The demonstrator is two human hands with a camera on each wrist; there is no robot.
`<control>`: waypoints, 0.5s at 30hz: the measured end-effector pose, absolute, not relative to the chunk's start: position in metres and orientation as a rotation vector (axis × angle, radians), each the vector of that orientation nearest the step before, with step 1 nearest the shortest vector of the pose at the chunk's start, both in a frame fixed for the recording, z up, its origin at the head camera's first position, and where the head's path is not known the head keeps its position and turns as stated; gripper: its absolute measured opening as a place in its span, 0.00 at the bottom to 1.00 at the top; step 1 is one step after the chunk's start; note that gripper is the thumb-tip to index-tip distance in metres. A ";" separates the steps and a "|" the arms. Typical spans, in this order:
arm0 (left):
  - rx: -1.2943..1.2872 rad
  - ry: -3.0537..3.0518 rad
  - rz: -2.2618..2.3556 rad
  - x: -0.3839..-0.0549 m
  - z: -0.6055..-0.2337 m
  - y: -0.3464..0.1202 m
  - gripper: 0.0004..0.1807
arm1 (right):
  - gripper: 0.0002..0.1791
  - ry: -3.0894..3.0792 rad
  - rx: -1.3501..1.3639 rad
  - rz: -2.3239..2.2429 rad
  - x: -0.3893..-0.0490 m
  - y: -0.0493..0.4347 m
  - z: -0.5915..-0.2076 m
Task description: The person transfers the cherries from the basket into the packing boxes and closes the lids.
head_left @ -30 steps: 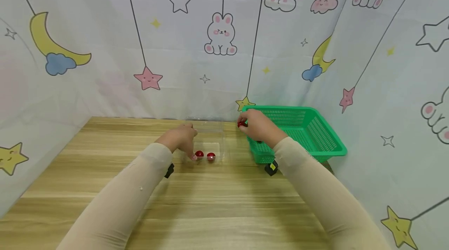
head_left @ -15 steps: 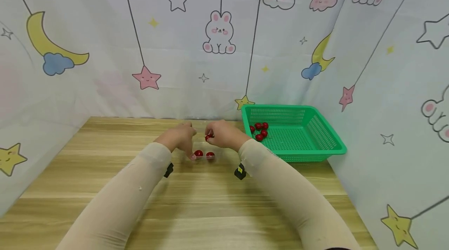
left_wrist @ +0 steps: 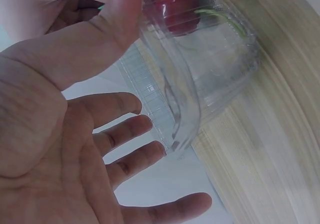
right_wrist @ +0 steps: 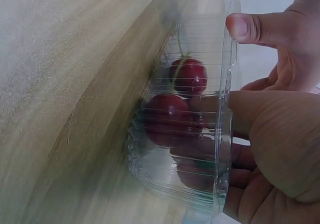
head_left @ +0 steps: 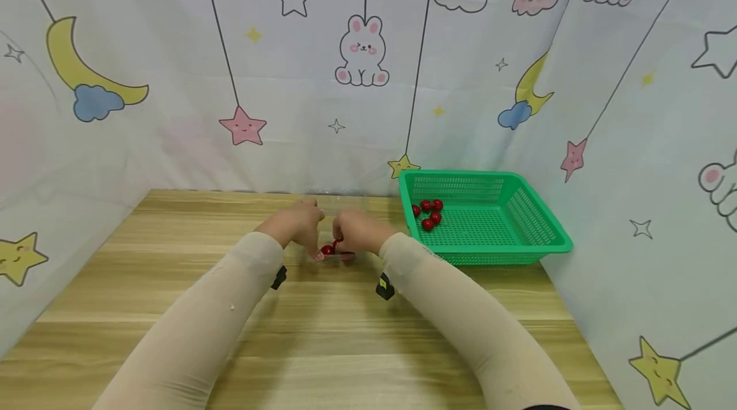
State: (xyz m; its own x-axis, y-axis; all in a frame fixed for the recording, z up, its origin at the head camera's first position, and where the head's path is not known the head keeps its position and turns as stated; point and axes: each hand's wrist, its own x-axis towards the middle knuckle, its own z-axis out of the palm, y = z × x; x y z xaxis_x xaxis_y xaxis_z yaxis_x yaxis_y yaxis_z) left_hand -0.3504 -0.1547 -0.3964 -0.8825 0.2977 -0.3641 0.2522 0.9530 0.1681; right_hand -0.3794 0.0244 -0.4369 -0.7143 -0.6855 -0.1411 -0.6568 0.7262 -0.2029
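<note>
A clear plastic box (head_left: pixel 359 247) with red cherries inside stands between the hands. My left hand (head_left: pixel 293 224) is at its left side. In the left wrist view the thumb (left_wrist: pixel 122 19) touches the rim, while the other fingers (left_wrist: pixel 127 101) are spread and fairly straight. My right hand (head_left: pixel 359 231) reaches down into the box and pinches a cherry (right_wrist: pixel 201 121), mostly hidden by its fingers. Two cherries show through the wall in the right wrist view: a stemmed one (right_wrist: pixel 188 77) and a larger-looking one (right_wrist: pixel 167 119) next to the fingertips.
A green slotted basket (head_left: pixel 489 249) stands at the back right of the wooden table (head_left: pixel 322 346), with several cherries (head_left: pixel 427 224) at its left end. A patterned curtain (head_left: pixel 276 77) hangs behind the table and along its right side.
My right hand has moved left from the basket's edge, carrying a cherry, and lowered it into the clear box. My left hand has stayed beside the box.
</note>
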 end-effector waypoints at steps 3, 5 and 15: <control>0.398 2.711 0.164 -0.351 -0.397 -0.155 0.57 | 0.10 2.706 -1.047 -0.227 -0.379 0.025 -0.435; 0.388 2.707 0.177 -0.351 -0.396 -0.155 0.57 | 0.12 2.688 -0.998 -0.260 -0.378 0.027 -0.431; 0.364 2.704 0.219 -0.350 -0.396 -0.156 0.59 | 0.17 2.729 -0.895 -0.267 -0.381 0.062 -0.378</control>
State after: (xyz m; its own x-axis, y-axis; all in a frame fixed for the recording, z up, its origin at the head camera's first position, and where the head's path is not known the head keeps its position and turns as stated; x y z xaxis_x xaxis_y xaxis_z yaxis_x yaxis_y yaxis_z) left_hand -0.3505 -0.1557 -0.3959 -0.8855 0.2836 -0.3680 0.2208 0.9538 0.2038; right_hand -0.3810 0.0617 -0.3781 -0.7775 -0.6012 -0.1843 -0.5541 0.7936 -0.2513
